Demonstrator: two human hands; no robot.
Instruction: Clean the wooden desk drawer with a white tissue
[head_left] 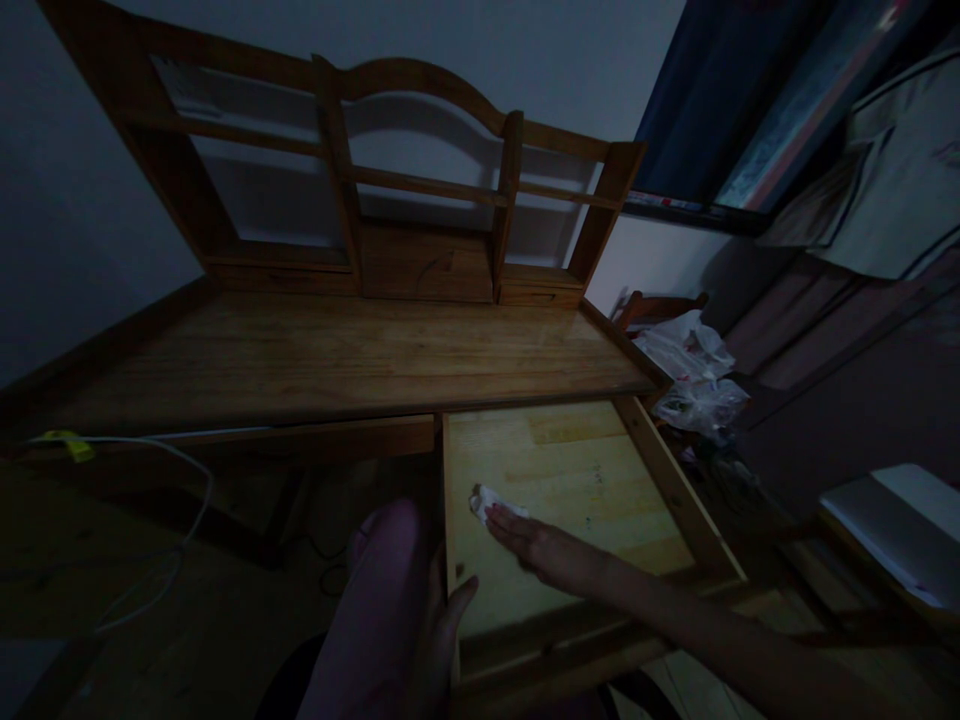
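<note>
A wooden desk (337,350) has its right drawer (675,490) pulled out, with a pale bare bottom. My right hand (540,548) lies flat inside the drawer, fingers stretched out and pressing a small white cloth (487,500) against the drawer floor near its left side. My left hand (442,630) grips the drawer's left front corner, thumb over the edge and the other fingers under it. My knee (382,600) rises just left of the drawer.
A wooden hutch with open shelves (420,190) stands at the desk's back. White plastic bags (694,365) lie on a chair to the right. A white cable (172,460) with a yellow tag hangs at the left. A white box (892,525) sits far right.
</note>
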